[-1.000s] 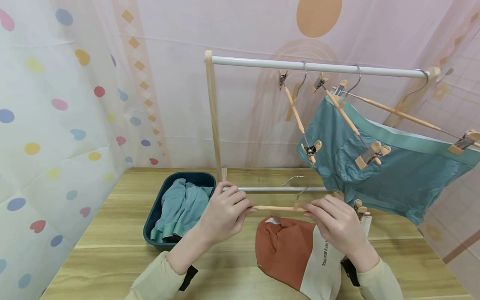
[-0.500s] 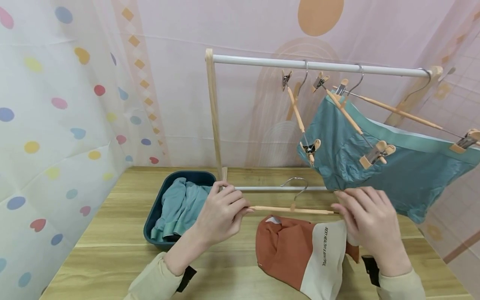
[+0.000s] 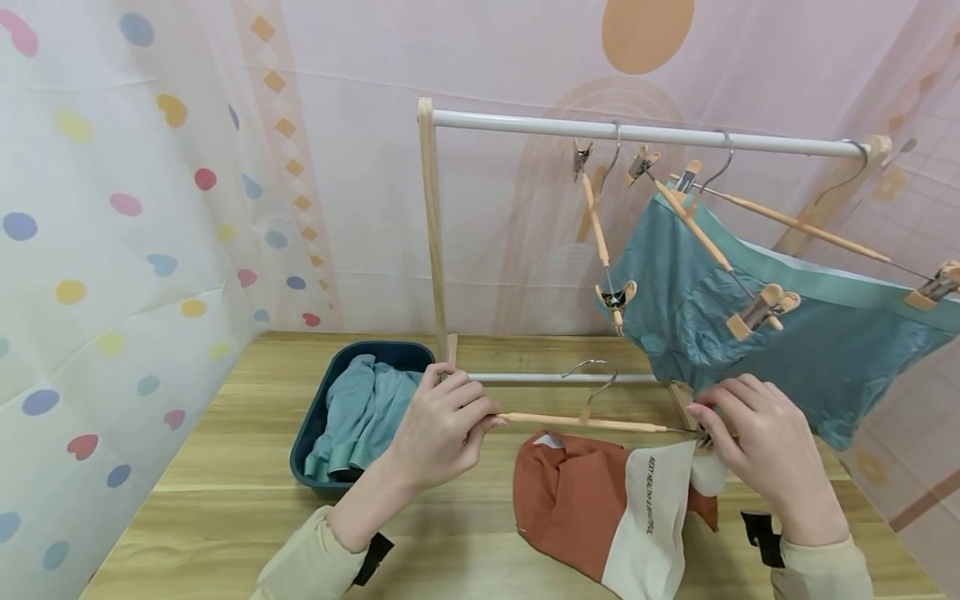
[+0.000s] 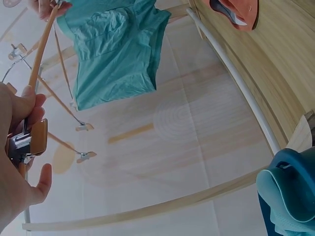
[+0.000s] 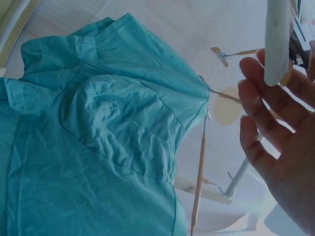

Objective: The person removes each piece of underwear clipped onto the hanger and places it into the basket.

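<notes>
Two hands at work, wrists angled inward: left hand (image 3: 448,427) grips one end of a clip hanger (image 3: 581,422), right hand (image 3: 767,435) pinches the clip (image 3: 703,438) at its other end. Hanger near level between them, hook up. Rust-and-cream garment (image 3: 573,500) just below; clipped or not, cannot tell. Wooden table (image 3: 225,508), blue basin (image 3: 311,417) left; rack (image 3: 525,124) with teal shorts (image 3: 832,333), patterned curtain (image 3: 382,225) behind.

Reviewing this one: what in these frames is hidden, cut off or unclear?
Head view: lower edge of the rust-and-cream garment, cut off by the bottom edge.
Head view: right end of the hanging teal garment, cut off by the right edge.
Head view: how many pieces the teal cloth in the tub makes, hidden by its folds.
Head view: part of the clip, behind the right hand.
</notes>
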Available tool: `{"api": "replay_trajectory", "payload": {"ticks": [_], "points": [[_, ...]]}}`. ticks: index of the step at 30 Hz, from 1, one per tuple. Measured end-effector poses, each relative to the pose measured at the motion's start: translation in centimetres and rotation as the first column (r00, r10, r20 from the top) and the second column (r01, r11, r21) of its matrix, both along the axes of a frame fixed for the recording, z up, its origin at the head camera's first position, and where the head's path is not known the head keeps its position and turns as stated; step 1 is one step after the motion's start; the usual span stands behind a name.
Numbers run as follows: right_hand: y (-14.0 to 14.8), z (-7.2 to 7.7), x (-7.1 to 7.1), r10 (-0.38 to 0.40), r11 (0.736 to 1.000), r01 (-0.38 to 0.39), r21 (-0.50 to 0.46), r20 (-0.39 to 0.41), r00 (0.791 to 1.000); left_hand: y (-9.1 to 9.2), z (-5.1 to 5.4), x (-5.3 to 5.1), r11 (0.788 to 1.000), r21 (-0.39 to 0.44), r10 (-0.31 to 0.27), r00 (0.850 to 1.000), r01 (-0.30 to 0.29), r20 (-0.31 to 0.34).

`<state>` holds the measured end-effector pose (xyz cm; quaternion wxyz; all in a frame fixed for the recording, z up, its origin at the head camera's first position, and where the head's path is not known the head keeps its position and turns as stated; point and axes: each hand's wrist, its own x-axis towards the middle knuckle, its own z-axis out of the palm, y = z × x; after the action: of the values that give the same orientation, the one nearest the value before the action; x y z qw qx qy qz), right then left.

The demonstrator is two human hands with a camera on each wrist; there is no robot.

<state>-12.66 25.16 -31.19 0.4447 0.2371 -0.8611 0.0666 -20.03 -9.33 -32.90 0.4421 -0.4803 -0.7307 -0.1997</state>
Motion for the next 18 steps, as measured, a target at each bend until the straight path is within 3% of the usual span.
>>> {"api": "replay_trajectory", "payload": {"ticks": [7,14,18], "points": [[0.45,-0.02,-0.24,0.017,0.999,-0.018,0.03,0.016,1.0,-0.01,-0.03,0.03,1.0,-0.002,-0.004,1.0,0.004,0.018],[0.83,-0.01,-0.86,0.172,0.983,-0.17,-0.065,0.037,0.984,-0.21,0.13,0.04,1.0,-0.012,-0.007,0.999,0.008,0.043],[0.84,0.14,-0.96,0.221,0.972,-0.216,-0.095,0.051,0.974,-0.27,0.12,-0.08,1.0,-0.007,-0.017,0.999,0.018,0.03]]}}
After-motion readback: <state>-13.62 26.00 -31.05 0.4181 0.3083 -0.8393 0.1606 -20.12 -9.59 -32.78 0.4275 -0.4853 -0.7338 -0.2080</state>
